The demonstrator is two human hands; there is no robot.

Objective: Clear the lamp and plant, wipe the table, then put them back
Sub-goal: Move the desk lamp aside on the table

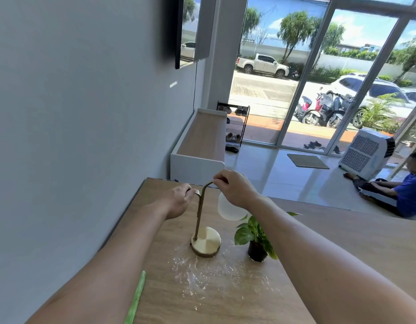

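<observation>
Head view: both hands hold the lamp [205,239] at its curved top, left hand [179,202] and right hand [235,190] each with grip clamped on the arm, likely steadying the top-heavy shade. It stands on the powder-dusted bench [330,242] beside the plant [256,237].

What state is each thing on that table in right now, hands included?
Lamp: upright, base on the table, held at the top by both hands.
Left hand: closed on the lamp's arm.
Right hand: closed on the lamp's curved top, above the white shade.
Plant: upright in a dark pot, untouched.
Table: dusted with white powder near the lamp base, unwiped.
</observation>
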